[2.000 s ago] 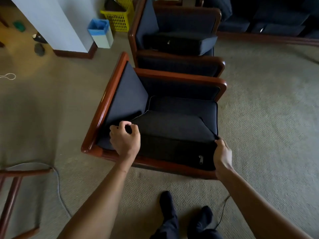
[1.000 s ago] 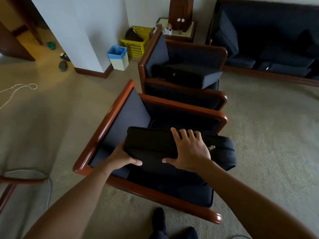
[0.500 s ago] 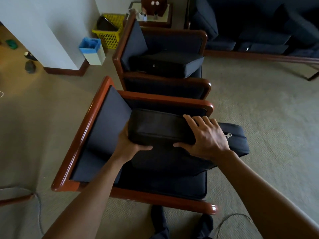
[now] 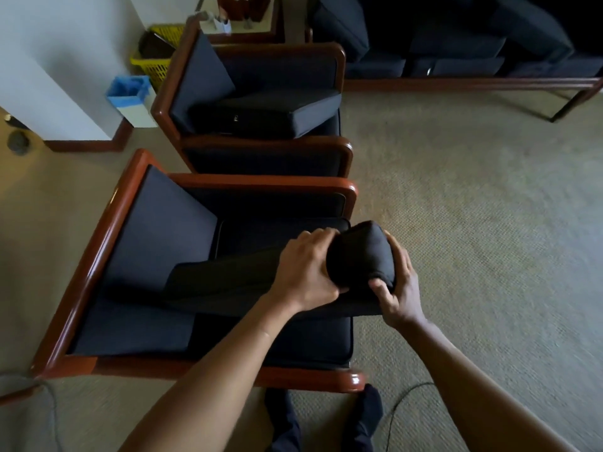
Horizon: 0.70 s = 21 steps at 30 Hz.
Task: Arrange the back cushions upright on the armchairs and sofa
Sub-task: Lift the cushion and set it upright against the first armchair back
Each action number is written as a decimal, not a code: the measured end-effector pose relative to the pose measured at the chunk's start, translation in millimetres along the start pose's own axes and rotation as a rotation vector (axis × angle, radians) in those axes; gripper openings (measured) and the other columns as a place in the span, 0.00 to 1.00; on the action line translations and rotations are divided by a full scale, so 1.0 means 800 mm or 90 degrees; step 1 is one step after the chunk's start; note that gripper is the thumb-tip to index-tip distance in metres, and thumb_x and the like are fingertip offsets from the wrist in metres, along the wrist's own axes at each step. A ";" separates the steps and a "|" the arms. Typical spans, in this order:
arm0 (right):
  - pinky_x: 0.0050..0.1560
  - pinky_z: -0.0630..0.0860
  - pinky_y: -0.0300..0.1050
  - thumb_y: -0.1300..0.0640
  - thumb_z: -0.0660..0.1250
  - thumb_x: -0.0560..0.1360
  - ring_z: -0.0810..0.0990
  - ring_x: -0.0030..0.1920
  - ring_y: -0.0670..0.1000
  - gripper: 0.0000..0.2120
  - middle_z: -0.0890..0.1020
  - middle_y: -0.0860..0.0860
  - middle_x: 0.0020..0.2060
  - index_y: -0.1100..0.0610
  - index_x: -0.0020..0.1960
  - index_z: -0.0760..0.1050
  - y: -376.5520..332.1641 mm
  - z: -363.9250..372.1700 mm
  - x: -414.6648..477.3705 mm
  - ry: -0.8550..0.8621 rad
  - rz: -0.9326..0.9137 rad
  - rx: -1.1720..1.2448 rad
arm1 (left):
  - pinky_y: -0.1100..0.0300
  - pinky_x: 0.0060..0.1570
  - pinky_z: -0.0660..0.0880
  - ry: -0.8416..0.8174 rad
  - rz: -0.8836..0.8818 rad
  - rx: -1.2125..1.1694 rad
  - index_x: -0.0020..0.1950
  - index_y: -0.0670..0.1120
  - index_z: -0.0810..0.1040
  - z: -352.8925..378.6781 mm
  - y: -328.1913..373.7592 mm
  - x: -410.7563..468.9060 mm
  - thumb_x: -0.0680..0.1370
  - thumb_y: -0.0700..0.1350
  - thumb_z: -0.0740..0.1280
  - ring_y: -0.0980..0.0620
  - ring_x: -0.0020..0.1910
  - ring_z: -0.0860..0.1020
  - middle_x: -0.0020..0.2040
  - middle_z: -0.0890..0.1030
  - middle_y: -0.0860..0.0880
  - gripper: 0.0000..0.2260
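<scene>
- Far left, the near armchair (image 4: 98,262) shows its wooden frame and padded back panel, and that panel is the target: the cushion needs to end up standing against it.
- The back cushion (image 4: 228,282) lies across the seat on a slant, low end down by the chair back, high end raised over the open front edge of the seat.
- The left hand (image 4: 306,272) comes over the top of that raised end, fingers curled around it and closed firmly on the fabric.
- The right hand (image 4: 396,288) takes the same end from outside, thumb underneath and fingers wrapped round the bulge, so both hands clamp one end and the cushion's whole length runs away to the left of the grip.
- To do this well, I'd say swing the held end up and over while the low end stays planted at the foot of the back panel, then press it flat.
- With all the weight hanging off one end, it could sag or twist; sliding one hand toward the middle should steady it.
- Beyond, the second armchair (image 4: 261,151) has its cushion lying flat, and the sofa (image 4: 456,63) is yet to be reached.
</scene>
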State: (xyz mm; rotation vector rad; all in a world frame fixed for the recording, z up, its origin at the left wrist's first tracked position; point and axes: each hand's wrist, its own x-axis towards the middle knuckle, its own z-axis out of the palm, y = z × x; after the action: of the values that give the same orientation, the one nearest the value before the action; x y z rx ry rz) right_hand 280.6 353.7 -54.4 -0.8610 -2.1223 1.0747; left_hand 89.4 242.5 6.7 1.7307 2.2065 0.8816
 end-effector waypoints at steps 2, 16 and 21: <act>0.71 0.70 0.64 0.27 0.59 0.76 0.70 0.76 0.54 0.46 0.71 0.56 0.76 0.59 0.81 0.61 0.024 -0.013 -0.012 0.051 0.016 0.030 | 0.46 0.59 0.75 0.005 0.036 0.032 0.71 0.48 0.73 0.034 0.009 0.004 0.61 0.60 0.81 0.44 0.54 0.78 0.57 0.79 0.48 0.41; 0.61 0.78 0.40 0.45 0.70 0.78 0.81 0.61 0.40 0.23 0.84 0.43 0.59 0.46 0.72 0.76 0.095 -0.062 -0.041 0.268 0.306 0.189 | 0.34 0.75 0.62 0.044 -0.161 0.291 0.77 0.46 0.75 0.118 -0.045 -0.058 0.87 0.60 0.52 0.36 0.70 0.74 0.70 0.79 0.39 0.27; 0.54 0.72 0.25 0.47 0.70 0.79 0.79 0.57 0.32 0.18 0.83 0.33 0.55 0.45 0.69 0.78 0.086 -0.052 -0.020 0.310 0.319 0.181 | 0.26 0.76 0.49 0.094 -0.403 0.287 0.80 0.50 0.71 0.091 -0.075 -0.091 0.85 0.59 0.55 0.32 0.81 0.61 0.81 0.68 0.37 0.26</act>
State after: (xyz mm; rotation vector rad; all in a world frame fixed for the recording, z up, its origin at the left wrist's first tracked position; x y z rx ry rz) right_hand 340.1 392.2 -95.4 -1.3852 -1.3479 1.2160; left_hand 98.4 190.0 -99.9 0.9761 2.9555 0.3833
